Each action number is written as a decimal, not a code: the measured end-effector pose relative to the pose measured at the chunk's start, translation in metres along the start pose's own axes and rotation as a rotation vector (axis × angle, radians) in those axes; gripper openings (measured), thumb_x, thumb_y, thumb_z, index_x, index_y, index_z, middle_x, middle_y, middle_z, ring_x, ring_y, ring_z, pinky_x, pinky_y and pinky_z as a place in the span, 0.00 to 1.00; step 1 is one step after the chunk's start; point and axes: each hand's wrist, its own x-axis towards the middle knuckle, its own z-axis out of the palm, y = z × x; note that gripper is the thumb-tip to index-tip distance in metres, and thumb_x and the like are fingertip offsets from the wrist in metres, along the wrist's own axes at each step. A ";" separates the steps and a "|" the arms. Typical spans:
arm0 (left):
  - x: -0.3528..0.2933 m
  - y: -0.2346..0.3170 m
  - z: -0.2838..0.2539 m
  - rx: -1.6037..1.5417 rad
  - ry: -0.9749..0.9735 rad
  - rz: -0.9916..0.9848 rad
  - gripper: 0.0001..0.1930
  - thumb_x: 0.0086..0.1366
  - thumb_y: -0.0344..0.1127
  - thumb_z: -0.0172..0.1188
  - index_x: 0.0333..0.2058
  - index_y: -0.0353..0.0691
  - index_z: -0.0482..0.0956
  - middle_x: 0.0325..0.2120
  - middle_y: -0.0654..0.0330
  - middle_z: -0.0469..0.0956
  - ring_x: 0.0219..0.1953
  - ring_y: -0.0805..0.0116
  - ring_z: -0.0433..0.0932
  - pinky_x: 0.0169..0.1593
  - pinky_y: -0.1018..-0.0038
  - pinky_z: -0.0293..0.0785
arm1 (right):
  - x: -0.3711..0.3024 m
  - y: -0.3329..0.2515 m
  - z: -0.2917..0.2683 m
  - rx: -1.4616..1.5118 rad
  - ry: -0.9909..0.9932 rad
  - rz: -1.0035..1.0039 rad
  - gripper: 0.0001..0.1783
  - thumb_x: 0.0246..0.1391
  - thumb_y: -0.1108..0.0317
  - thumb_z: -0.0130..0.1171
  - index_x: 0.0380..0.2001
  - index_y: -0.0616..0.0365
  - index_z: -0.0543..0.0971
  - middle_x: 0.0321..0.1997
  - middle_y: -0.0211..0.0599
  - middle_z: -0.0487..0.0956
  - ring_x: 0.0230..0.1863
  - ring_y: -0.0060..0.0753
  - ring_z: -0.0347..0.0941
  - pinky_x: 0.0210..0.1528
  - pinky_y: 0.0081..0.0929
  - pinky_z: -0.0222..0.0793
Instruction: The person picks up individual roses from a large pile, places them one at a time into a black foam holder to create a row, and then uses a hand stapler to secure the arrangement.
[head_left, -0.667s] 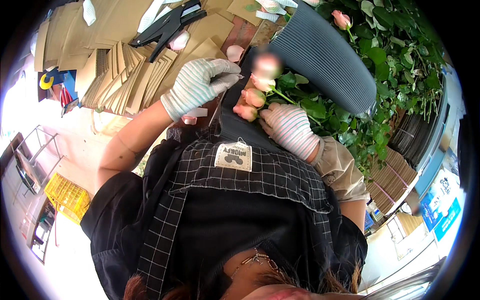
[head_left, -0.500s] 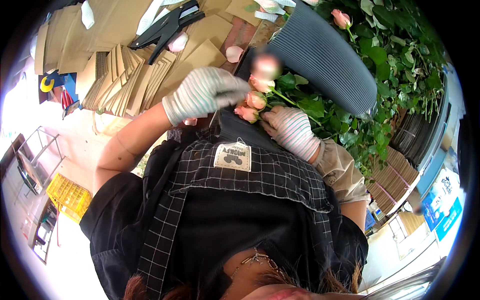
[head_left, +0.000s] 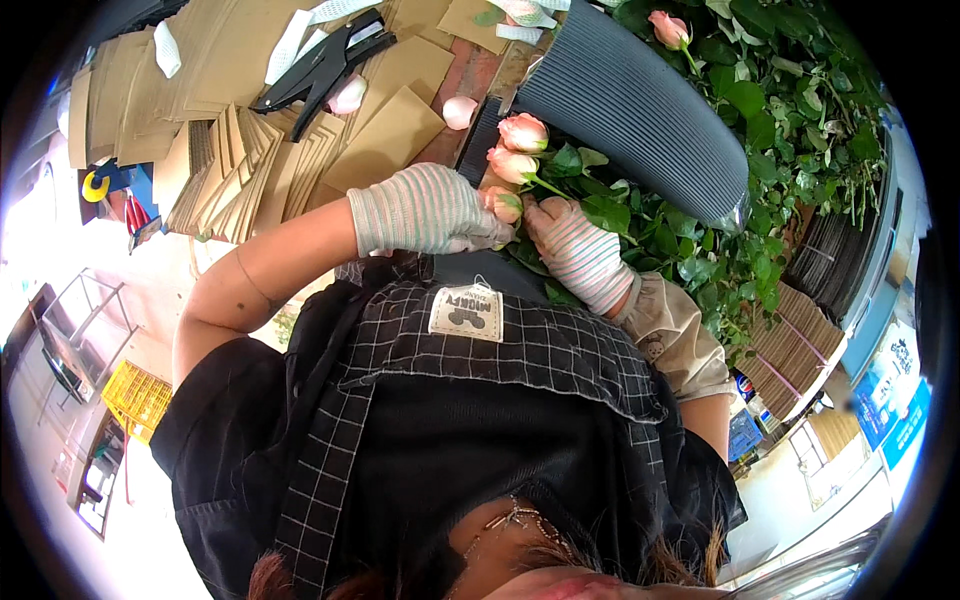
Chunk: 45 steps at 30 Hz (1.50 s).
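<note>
Three pink roses [head_left: 513, 166] lie in a loose column in front of me, heads to the left and leafy green stems to the right. My left hand [head_left: 430, 212], in a striped knit glove, has its fingers closed at the lowest rose [head_left: 504, 204], partly covering it. Just right of the heads, my right hand [head_left: 580, 250], gloved alike, is closed around the stems. Its fingertips are partly hidden by leaves. Beneath the flowers is a dark ribbed sheet [head_left: 478, 140], and a raised grey ribbed flap [head_left: 635, 110] curves up behind them.
Stacked cardboard pieces [head_left: 225, 165] cover the left of the table, with a black stapler [head_left: 325, 70] and loose petals [head_left: 459, 112]. A leafy heap of stems [head_left: 790, 130] fills the right, another rose [head_left: 669, 29] on top. A yellow crate [head_left: 137, 398] stands at lower left.
My left hand has come down and right, from hovering with fingers stretched to closing at the lowest rose. The upper roses now show more fully. My right hand has shifted slightly left.
</note>
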 end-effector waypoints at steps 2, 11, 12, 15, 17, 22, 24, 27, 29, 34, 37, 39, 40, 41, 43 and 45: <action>0.007 0.012 -0.009 0.106 0.125 -0.053 0.21 0.59 0.45 0.56 0.53 0.63 0.72 0.22 0.57 0.77 0.24 0.55 0.77 0.29 0.61 0.74 | 0.001 -0.003 -0.006 -0.059 -0.055 -0.001 0.08 0.46 0.64 0.56 0.32 0.52 0.77 0.25 0.33 0.70 0.26 0.34 0.71 0.23 0.31 0.67; 0.014 0.028 -0.008 0.201 -0.022 -0.261 0.21 0.63 0.48 0.52 0.55 0.57 0.67 0.17 0.55 0.75 0.19 0.54 0.76 0.22 0.59 0.71 | 0.016 -0.002 -0.030 0.153 0.232 0.303 0.09 0.49 0.65 0.59 0.35 0.50 0.77 0.28 0.32 0.73 0.23 0.37 0.72 0.23 0.35 0.69; 0.013 0.028 -0.007 0.266 -0.053 -0.271 0.23 0.65 0.50 0.49 0.57 0.59 0.64 0.15 0.56 0.73 0.17 0.55 0.76 0.20 0.59 0.70 | 0.015 0.001 -0.024 0.105 0.184 0.269 0.11 0.48 0.66 0.59 0.37 0.50 0.77 0.29 0.32 0.73 0.23 0.37 0.72 0.24 0.35 0.70; 0.011 0.030 -0.005 0.220 -0.032 -0.309 0.20 0.64 0.47 0.50 0.55 0.56 0.67 0.17 0.55 0.75 0.19 0.55 0.77 0.22 0.59 0.71 | 0.008 0.013 -0.017 0.064 0.160 0.206 0.13 0.47 0.69 0.58 0.40 0.51 0.76 0.29 0.33 0.72 0.25 0.37 0.73 0.25 0.35 0.70; 0.010 0.029 -0.003 0.190 -0.012 -0.334 0.19 0.64 0.46 0.51 0.53 0.54 0.70 0.17 0.54 0.75 0.20 0.55 0.77 0.22 0.59 0.70 | 0.004 0.015 -0.016 0.053 0.230 0.176 0.16 0.47 0.70 0.59 0.42 0.49 0.76 0.29 0.32 0.72 0.25 0.36 0.72 0.23 0.34 0.70; 0.012 0.031 -0.006 0.153 -0.041 -0.357 0.20 0.64 0.47 0.49 0.54 0.54 0.70 0.19 0.54 0.77 0.20 0.55 0.77 0.23 0.60 0.72 | 0.010 0.009 -0.013 0.018 0.212 0.211 0.18 0.47 0.70 0.55 0.44 0.47 0.76 0.27 0.30 0.70 0.24 0.34 0.71 0.22 0.32 0.68; 0.011 0.031 -0.005 0.166 -0.035 -0.354 0.19 0.64 0.47 0.49 0.54 0.54 0.70 0.19 0.54 0.77 0.20 0.55 0.77 0.24 0.60 0.72 | 0.009 0.011 -0.011 -0.089 0.079 0.183 0.19 0.48 0.70 0.54 0.46 0.46 0.75 0.27 0.30 0.70 0.23 0.33 0.71 0.22 0.32 0.68; 0.009 0.031 -0.007 0.195 -0.028 -0.333 0.21 0.65 0.48 0.48 0.56 0.56 0.67 0.21 0.55 0.77 0.21 0.56 0.78 0.24 0.60 0.73 | 0.004 0.017 -0.010 -0.073 0.080 0.104 0.22 0.47 0.70 0.51 0.49 0.46 0.74 0.25 0.29 0.68 0.24 0.32 0.71 0.21 0.32 0.68; 0.010 0.031 -0.008 0.209 -0.027 -0.313 0.22 0.66 0.50 0.46 0.58 0.58 0.65 0.23 0.56 0.78 0.21 0.56 0.78 0.24 0.61 0.73 | 0.005 0.017 -0.013 -0.062 0.051 0.080 0.22 0.47 0.70 0.51 0.49 0.46 0.74 0.25 0.29 0.69 0.24 0.32 0.71 0.21 0.32 0.68; 0.008 0.028 -0.012 0.176 -0.008 -0.269 0.23 0.65 0.53 0.48 0.57 0.55 0.66 0.19 0.54 0.76 0.21 0.55 0.77 0.26 0.60 0.73 | 0.004 0.016 -0.013 -0.033 0.026 0.056 0.22 0.48 0.69 0.51 0.49 0.46 0.75 0.26 0.29 0.69 0.24 0.32 0.71 0.22 0.32 0.68; 0.012 0.030 -0.015 0.111 0.160 -0.241 0.24 0.60 0.52 0.55 0.53 0.53 0.68 0.22 0.52 0.77 0.23 0.53 0.78 0.27 0.59 0.74 | 0.005 0.014 -0.015 -0.063 -0.015 0.081 0.22 0.46 0.68 0.52 0.48 0.46 0.75 0.26 0.29 0.69 0.24 0.32 0.71 0.22 0.33 0.68; 0.022 0.030 -0.014 0.128 0.139 -0.294 0.24 0.59 0.53 0.55 0.52 0.51 0.69 0.23 0.52 0.77 0.24 0.53 0.78 0.28 0.59 0.74 | 0.005 0.016 -0.015 -0.029 -0.063 0.042 0.18 0.48 0.67 0.54 0.46 0.47 0.76 0.27 0.31 0.71 0.24 0.35 0.72 0.23 0.35 0.69; 0.025 0.030 -0.012 0.142 0.117 -0.349 0.25 0.59 0.54 0.56 0.52 0.50 0.69 0.23 0.51 0.78 0.25 0.52 0.78 0.28 0.59 0.74 | 0.006 0.014 -0.020 -0.031 -0.064 0.038 0.18 0.48 0.67 0.54 0.46 0.47 0.76 0.27 0.31 0.71 0.24 0.35 0.72 0.23 0.35 0.69; 0.026 0.030 -0.008 0.126 0.121 -0.367 0.26 0.59 0.54 0.56 0.52 0.48 0.69 0.23 0.51 0.78 0.26 0.52 0.79 0.29 0.58 0.74 | 0.007 0.009 -0.030 0.040 -0.050 0.129 0.16 0.50 0.66 0.54 0.45 0.49 0.76 0.29 0.33 0.72 0.25 0.37 0.73 0.24 0.36 0.69; 0.024 0.027 -0.003 0.128 0.129 -0.378 0.27 0.60 0.56 0.54 0.53 0.48 0.69 0.22 0.51 0.77 0.25 0.52 0.79 0.29 0.59 0.74 | 0.010 0.008 -0.043 0.190 0.110 0.268 0.15 0.54 0.62 0.54 0.45 0.51 0.75 0.34 0.38 0.76 0.25 0.43 0.75 0.26 0.37 0.71; 0.024 0.031 -0.008 0.133 0.110 -0.409 0.28 0.61 0.58 0.52 0.54 0.49 0.69 0.20 0.51 0.77 0.24 0.52 0.78 0.29 0.59 0.73 | 0.019 0.014 -0.035 0.127 0.203 0.286 0.16 0.54 0.62 0.54 0.46 0.51 0.75 0.34 0.38 0.76 0.24 0.44 0.75 0.25 0.37 0.71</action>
